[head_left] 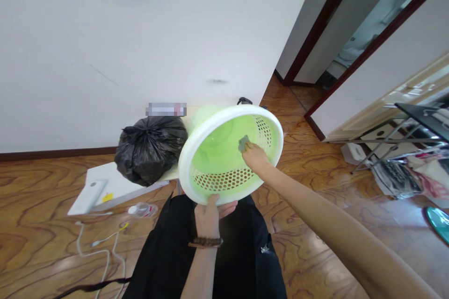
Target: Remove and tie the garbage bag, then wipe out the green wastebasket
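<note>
A light green plastic basket (pixel 213 149) with a wide white rim and rows of holes is tilted, its mouth facing me. At the bottom of the rim, my left hand (pixel 209 215) grips it, thumb on the inner side and fingers underneath. Inside the basket, my right hand (pixel 257 158) is closed on a small grey-green cloth (pixel 242 143), held near the inner wall. I cannot make out whether the cloth touches the plastic. The far outer side of the basket is hidden.
Left of the basket sits a tied black garbage bag (pixel 151 149). A white box (pixel 115 184), a clear plastic bottle (pixel 143 210) and white cables (pixel 105 250) lie on the wooden floor. A metal rack (pixel 389 142) stands at right, and a doorway opens behind.
</note>
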The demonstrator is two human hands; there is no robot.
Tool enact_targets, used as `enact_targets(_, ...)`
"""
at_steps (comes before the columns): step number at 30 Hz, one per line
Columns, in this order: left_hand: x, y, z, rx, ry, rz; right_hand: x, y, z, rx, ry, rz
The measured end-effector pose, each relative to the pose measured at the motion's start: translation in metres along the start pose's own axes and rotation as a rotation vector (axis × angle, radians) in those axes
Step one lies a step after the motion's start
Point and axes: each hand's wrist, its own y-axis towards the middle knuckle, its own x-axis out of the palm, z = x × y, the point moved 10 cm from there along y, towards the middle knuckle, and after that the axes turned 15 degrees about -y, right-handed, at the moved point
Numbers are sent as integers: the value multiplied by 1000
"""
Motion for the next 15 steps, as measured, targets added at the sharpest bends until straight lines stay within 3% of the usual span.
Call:
enact_targets(3, 1, 1, -2, -1, 0, 0, -2, -2, 5, 54, -18, 26)
enact_targets(7, 2, 3, -8, -7, 16, -13, 26, -4, -35, 102, 186, -132)
enact_targets(10, 3, 1, -8, -3, 30, -34, 36, -3, -61, 103, 322, -153)
enact_targets(15, 16, -5, 4, -79, 119, -112, 32, 2, -56, 84, 357, -95)
